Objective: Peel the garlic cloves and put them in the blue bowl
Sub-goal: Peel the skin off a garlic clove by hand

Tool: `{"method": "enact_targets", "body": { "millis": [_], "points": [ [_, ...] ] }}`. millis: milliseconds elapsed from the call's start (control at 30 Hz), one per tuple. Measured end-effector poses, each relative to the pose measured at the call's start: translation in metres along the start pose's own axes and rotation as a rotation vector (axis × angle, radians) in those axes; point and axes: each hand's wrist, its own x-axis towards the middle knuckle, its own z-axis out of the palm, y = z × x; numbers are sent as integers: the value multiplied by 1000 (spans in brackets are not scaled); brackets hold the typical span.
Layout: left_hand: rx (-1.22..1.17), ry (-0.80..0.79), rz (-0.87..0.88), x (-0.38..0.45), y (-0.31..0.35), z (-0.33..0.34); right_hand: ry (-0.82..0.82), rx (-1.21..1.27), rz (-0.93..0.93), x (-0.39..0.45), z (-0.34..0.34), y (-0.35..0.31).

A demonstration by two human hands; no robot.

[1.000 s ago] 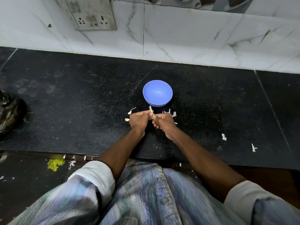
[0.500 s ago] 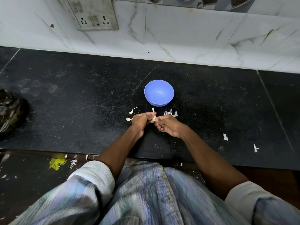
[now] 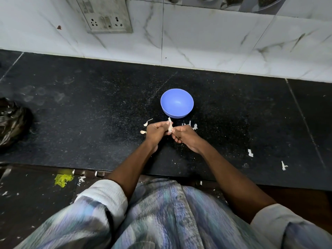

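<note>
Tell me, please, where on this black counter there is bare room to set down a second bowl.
The widest bare patch lies left of the blue bowl, between it and the black bag. Another runs behind the bowl up to the wall tiles. Right of the bowl is open too, apart from white flecks. It is crowded in front of the bowl, around both hands and the peel scraps.

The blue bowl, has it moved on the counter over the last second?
No. The blue bowl sits in the same spot against the wall tile seam behind it; only the camera has shifted slightly.
</note>
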Motion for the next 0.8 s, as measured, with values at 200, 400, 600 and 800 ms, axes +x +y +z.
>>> {"method": "enact_targets", "body": {
  "millis": [200, 400, 600, 800],
  "points": [
    [-75, -182, -95, -3, 6, -2, -73, 187, 37, -6, -3, 1],
    [-102, 0, -124, 2, 11, 5, 40, 69, -10, -8, -5, 0],
    [-89, 195, -99, 2, 7, 19, 217, -164, -86, -4, 1, 3],
    [-27, 331, -106, 8, 1, 25, 391, -811, -239, 4, 11, 3]
  ]
}}
